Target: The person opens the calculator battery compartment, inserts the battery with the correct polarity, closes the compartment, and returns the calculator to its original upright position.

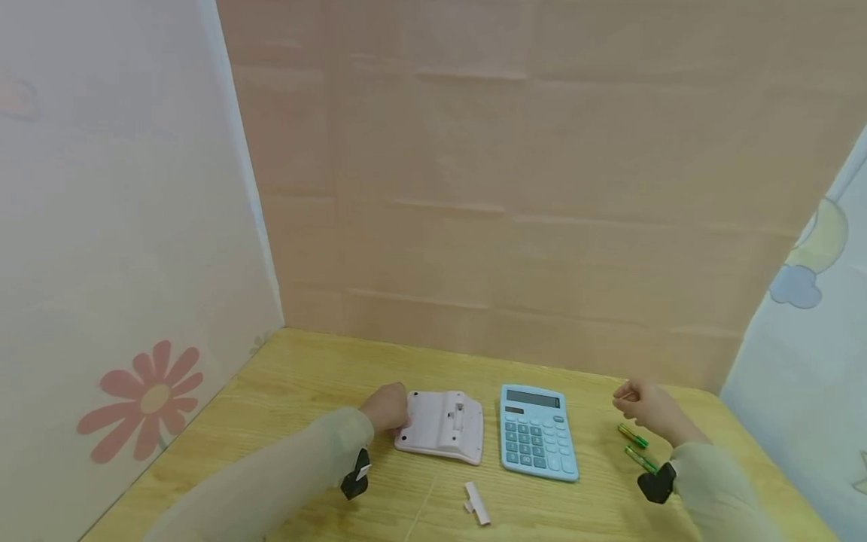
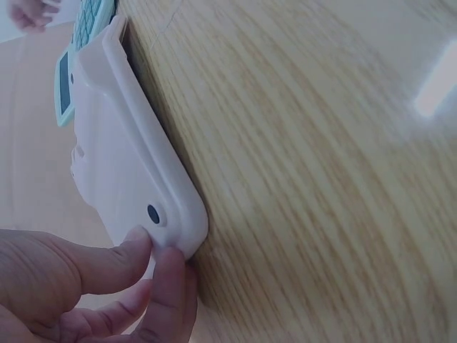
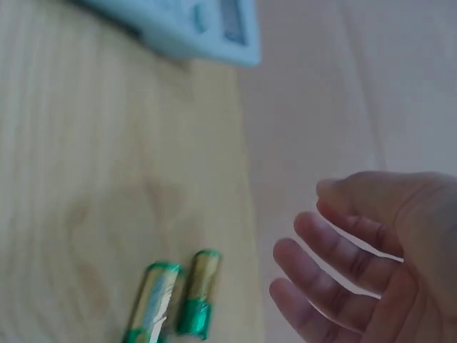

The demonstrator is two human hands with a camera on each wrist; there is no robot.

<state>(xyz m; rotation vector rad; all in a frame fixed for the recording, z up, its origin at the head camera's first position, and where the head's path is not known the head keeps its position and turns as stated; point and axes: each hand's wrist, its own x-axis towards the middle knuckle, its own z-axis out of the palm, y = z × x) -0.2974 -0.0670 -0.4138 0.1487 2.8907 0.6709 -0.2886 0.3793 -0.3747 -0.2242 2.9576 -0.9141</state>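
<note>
A pale pink calculator (image 1: 433, 425) lies face down, with its small battery compartment (image 1: 458, 418) uncovered. My left hand (image 1: 387, 407) grips its left edge; in the left wrist view the thumb and fingers pinch a corner beside a black rubber foot (image 2: 153, 214). Two green-and-gold batteries (image 1: 633, 435) rest on the table at the right. Above and beyond them hovers my right hand (image 1: 652, 410), its fingers loosely bent and holding nothing. In the right wrist view the batteries (image 3: 200, 293) lie side by side, apart from the hand. The pink battery cover (image 1: 477, 503) lies nearer the front.
Face up between the pink calculator and the batteries is a light blue calculator (image 1: 538, 433). The wooden table (image 1: 325, 361) meets a brown papered wall (image 1: 474, 188) at the back. Patterned panels (image 1: 135, 226) stand at both sides.
</note>
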